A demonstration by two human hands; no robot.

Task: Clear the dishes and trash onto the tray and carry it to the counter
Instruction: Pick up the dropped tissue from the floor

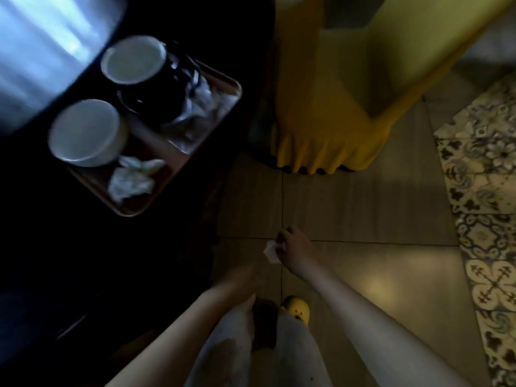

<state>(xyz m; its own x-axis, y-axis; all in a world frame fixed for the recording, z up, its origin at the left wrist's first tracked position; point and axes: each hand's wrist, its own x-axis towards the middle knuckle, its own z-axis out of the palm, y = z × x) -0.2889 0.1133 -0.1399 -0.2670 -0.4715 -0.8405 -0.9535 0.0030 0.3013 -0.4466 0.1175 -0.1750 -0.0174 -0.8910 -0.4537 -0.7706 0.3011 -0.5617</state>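
Note:
A brown tray (223, 106) rests on a dark table at the upper left. On it stand a white bowl (83, 131), a second white-lined bowl (132, 58) with a dark outside, a dark pot (167, 96) and crumpled napkins (129, 181). Low over the tiled floor, my right hand (294, 251) pinches a small white scrap of paper (270, 251). My left hand (237, 277) is blurred and hangs beside the table's edge; nothing shows in it.
The dark table (83, 261) fills the left side. A yellow rubber glove (329, 146) hangs down over a yellow surface ahead. Beige floor tiles (363, 208) lie below, and patterned tiles (480, 191) run along the right. My legs and a yellow slipper (296, 307) are underneath.

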